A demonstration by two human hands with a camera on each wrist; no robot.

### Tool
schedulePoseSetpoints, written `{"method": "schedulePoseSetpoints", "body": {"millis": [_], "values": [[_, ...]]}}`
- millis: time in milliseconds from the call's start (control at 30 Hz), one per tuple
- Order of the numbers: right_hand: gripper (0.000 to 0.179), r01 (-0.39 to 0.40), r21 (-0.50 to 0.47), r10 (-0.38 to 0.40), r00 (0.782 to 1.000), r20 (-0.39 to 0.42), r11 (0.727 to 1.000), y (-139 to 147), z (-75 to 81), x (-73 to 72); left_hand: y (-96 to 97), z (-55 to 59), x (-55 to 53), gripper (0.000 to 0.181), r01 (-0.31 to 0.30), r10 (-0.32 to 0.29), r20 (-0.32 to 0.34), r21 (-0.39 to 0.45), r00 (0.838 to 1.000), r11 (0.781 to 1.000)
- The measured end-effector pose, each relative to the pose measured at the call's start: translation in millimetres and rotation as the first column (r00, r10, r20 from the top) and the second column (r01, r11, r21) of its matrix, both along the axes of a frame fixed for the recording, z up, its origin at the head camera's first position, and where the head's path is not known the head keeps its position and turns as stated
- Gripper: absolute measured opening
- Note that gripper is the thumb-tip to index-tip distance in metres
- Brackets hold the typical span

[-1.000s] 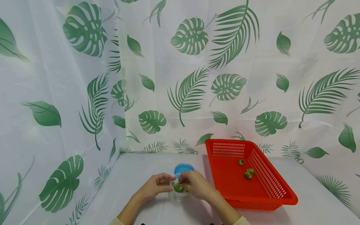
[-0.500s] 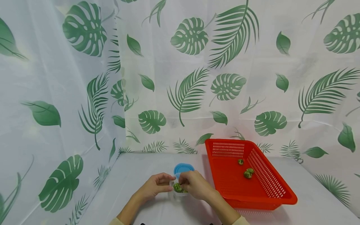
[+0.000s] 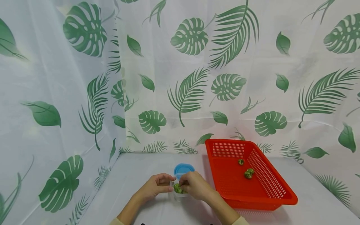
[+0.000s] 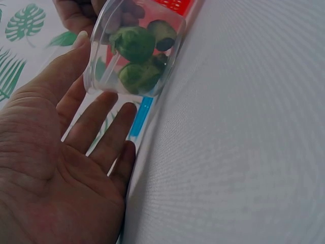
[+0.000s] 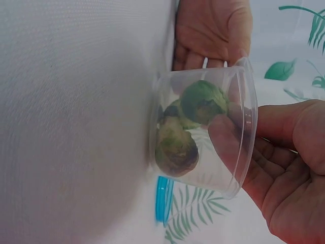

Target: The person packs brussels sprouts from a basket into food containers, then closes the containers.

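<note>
A clear plastic tub stands upright on the white tabletop between the hands, with several Brussels sprouts inside. My left hand is at its left side, thumb and fingertips touching the tub near the rim; the fingers look extended in the left wrist view. From the right, my right hand reaches over the rim with its fingertips inside the tub, pinching a green sprout. Part of that grip is hidden behind the hand. Just behind the tub lies a blue lid.
To the right stands a red perforated plastic basket, holding a few more sprouts on its floor. White curtains with green leaf prints hang behind and on the left of the table.
My right hand shifts very slightly at the tub, and the sprouts under its fingertips move a little. My left hand, the lid and the basket stay in place.
</note>
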State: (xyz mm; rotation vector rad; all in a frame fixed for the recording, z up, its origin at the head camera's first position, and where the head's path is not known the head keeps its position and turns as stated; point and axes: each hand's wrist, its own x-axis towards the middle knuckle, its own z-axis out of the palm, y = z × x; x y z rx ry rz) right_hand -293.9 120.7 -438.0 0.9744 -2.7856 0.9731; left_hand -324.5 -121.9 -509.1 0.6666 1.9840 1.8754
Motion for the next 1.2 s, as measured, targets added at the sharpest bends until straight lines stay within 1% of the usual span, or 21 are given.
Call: {"method": "schedulePoseSetpoints", "body": {"millis": [233, 467, 700, 1067, 1200], "values": [[0.006, 0.003, 0.013, -0.003, 0.999, 0.035, 1.000, -1.2, -1.5, 0.1, 0.2, 0.2, 0.3, 0.047, -0.003, 0.003, 0.000, -0.001, 1.000, 1.000], [0.007, 0.005, 0.018, -0.005, 0.999, 0.037, 1.000, -2.3, -4.7, -0.3, -0.1, 0.2, 0.2, 0.047, 0.010, -0.010, -0.009, 0.007, 1.000, 1.000], [0.007, -0.003, 0.015, 0.003, 1.000, 0.006, 1.000, -2.5, -4.8, -0.5, -0.4, 0.3, 0.1, 0.048, 0.012, -0.011, -0.016, 0.007, 1.000, 1.000], [0.008, 0.002, 0.013, -0.003, 0.999, 0.037, 1.000, -3.0, -2.7, 1.2, -0.4, 0.0, 0.2, 0.047, 0.006, -0.006, -0.011, 0.015, 1.000, 1.000], [0.007, 0.008, 0.009, -0.008, 1.000, 0.022, 1.000, -2.1, 0.0, 1.9, -0.3, 0.1, 0.7, 0.047, 0.003, -0.003, -0.009, 0.012, 1.000, 1.000]]}}
